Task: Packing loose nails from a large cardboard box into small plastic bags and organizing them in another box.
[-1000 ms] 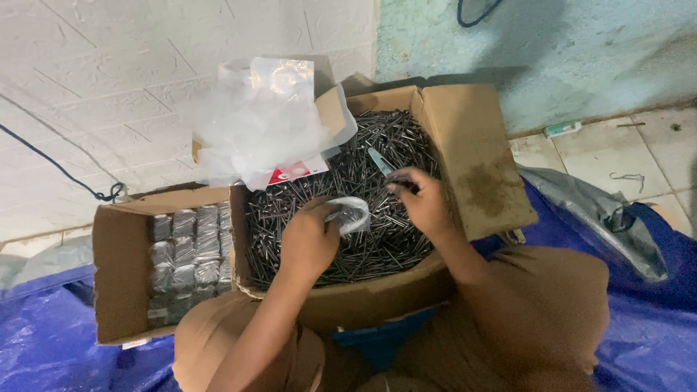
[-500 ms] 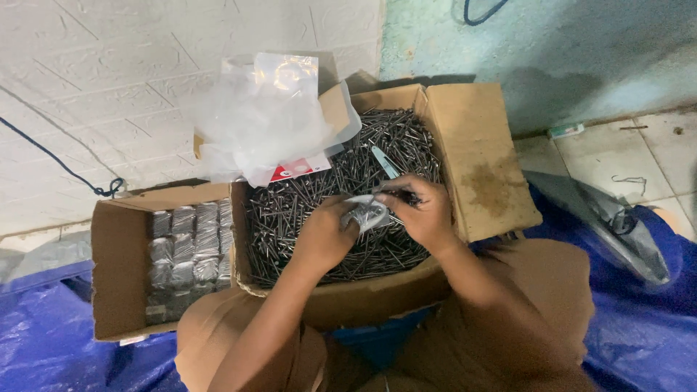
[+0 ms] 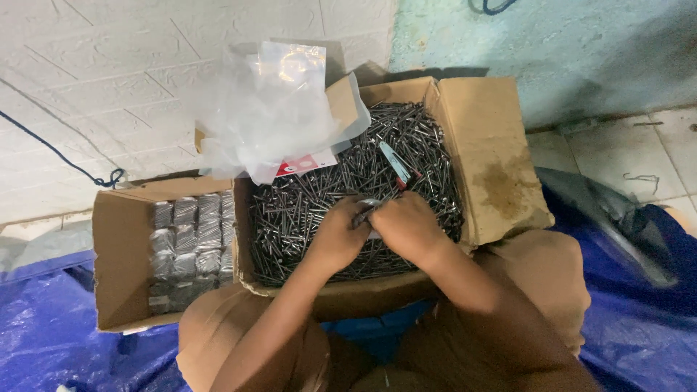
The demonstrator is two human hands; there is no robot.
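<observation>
A large cardboard box (image 3: 501, 167) full of loose dark metal nails (image 3: 305, 210) sits in front of me. My left hand (image 3: 335, 239) and my right hand (image 3: 406, 226) meet over the nails, both gripping a small clear plastic bag (image 3: 367, 210) with nails in it. A red-handled tool (image 3: 398, 165) lies on the nails just beyond my hands.
A smaller cardboard box (image 3: 120, 247) at the left holds several filled packets of nails (image 3: 190, 243). A heap of clear plastic bags (image 3: 272, 109) rests on the big box's far left flap. Blue tarp (image 3: 43, 327) covers the floor; a white wall stands behind.
My hands came together over the nails. The right hand moved left from near the tool to join the left hand on the small bag.
</observation>
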